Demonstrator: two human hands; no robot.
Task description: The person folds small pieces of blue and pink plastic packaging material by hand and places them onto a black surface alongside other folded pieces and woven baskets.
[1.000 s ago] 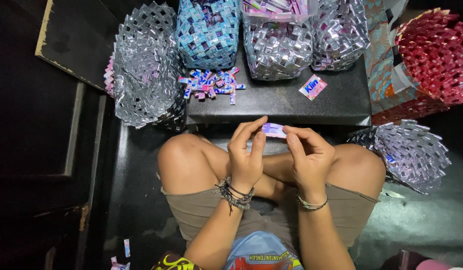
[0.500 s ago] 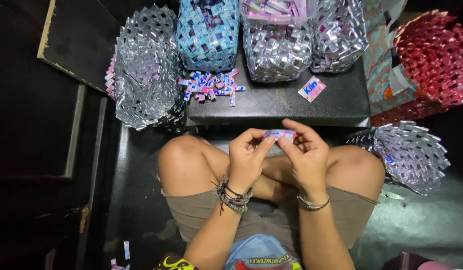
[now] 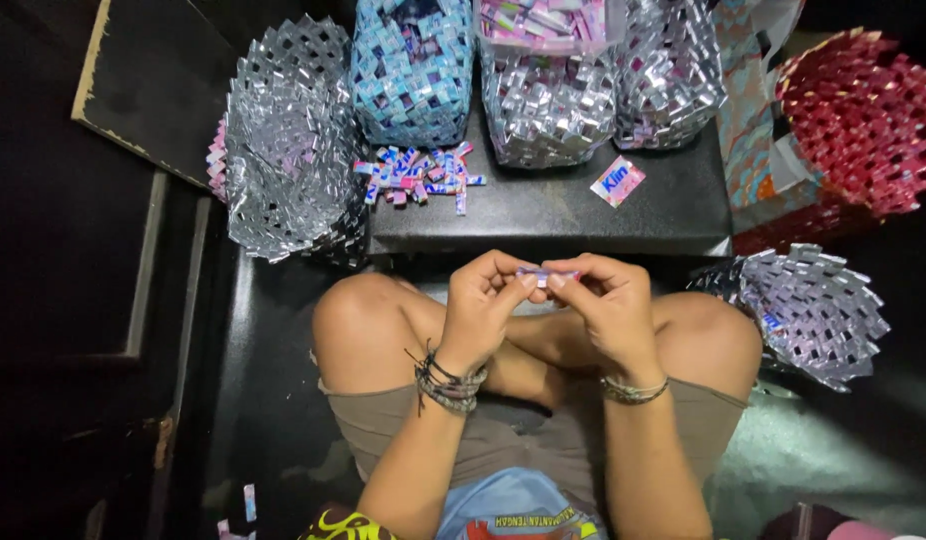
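Lowered toward the knees, left hand (image 3: 480, 305) and right hand (image 3: 608, 305) pinch a folded wrapper strip (image 3: 545, 274) together.

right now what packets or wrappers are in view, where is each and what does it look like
Flat sachet: alone on the black table, right of centre; square, pink and blue.
Folded wrapper pieces: loose heap on the table's left part; small strips, blue, pink, white.
Folded wrapper strip: pinched between left hand and right hand; narrow, pale purple.
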